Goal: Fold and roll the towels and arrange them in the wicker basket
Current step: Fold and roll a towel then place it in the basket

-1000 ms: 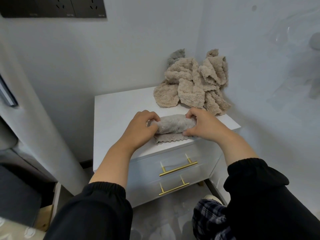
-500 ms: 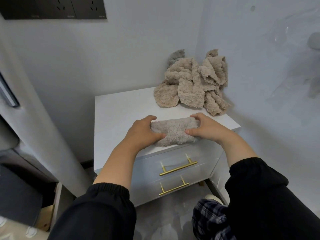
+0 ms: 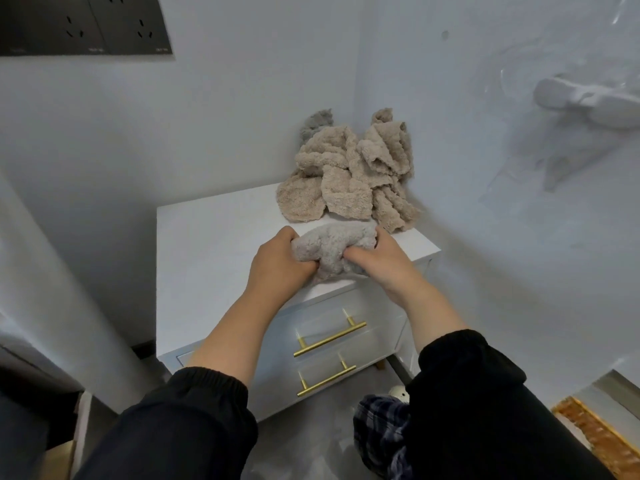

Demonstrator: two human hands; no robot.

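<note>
Squeezing a rolled grey towel at the near right edge of the white tabletop, directly above the drawers. Clamping its left end with the left grip, fingers curled over the top. Clamping its right end with the right grip, thumb dug into the front, fingers wrapped round the far side. Just behind, nearly touching: a loose heap of beige towels in the far right corner, with a darker grey cloth poking up at its back. Below, two brass handles across the drawer fronts. Far lower right, a woven orange-brown rim, too cropped to identify.
</note>
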